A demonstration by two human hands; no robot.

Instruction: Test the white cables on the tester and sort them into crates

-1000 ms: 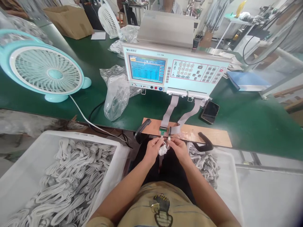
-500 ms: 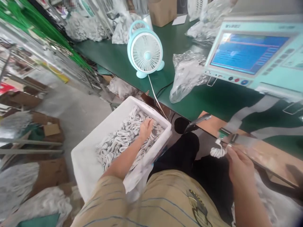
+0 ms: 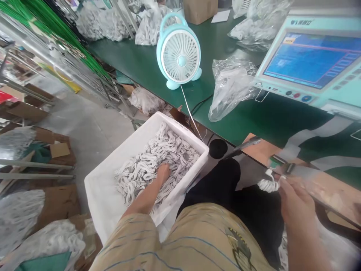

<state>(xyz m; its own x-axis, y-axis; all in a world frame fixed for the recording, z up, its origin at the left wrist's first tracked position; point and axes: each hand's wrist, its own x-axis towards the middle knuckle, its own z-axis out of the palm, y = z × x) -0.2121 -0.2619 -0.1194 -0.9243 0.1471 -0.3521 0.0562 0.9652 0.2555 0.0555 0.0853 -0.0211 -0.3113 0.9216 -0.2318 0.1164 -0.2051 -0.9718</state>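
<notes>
Bare L hand (image 3: pixel 164 171) is resting among grey-white looped cable bundles (image 3: pixel 146 162) in the deep white plastic bin (image 3: pixel 108 180), prob. sitting close for easy reach; can't tell if it's gripping. R hand (image 3: pixel 295 194) is pinching a small white coiled cable (image 3: pixel 266 185) by the green circuit board (image 3: pixel 275 162), prob. steadying it; black clamp (image 3: pixel 244 146) is apparently pinning the tan wooden plank (image 3: pixel 258 152) vs. slipping.

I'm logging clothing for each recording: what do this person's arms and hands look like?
The left hand and right hand look bare; no glove or wristband shows. The left sleeve is short, loose and tan, with thin blue stripes like the shirt, leaving the forearm uncovered. The right sleeve is out of view.
</notes>
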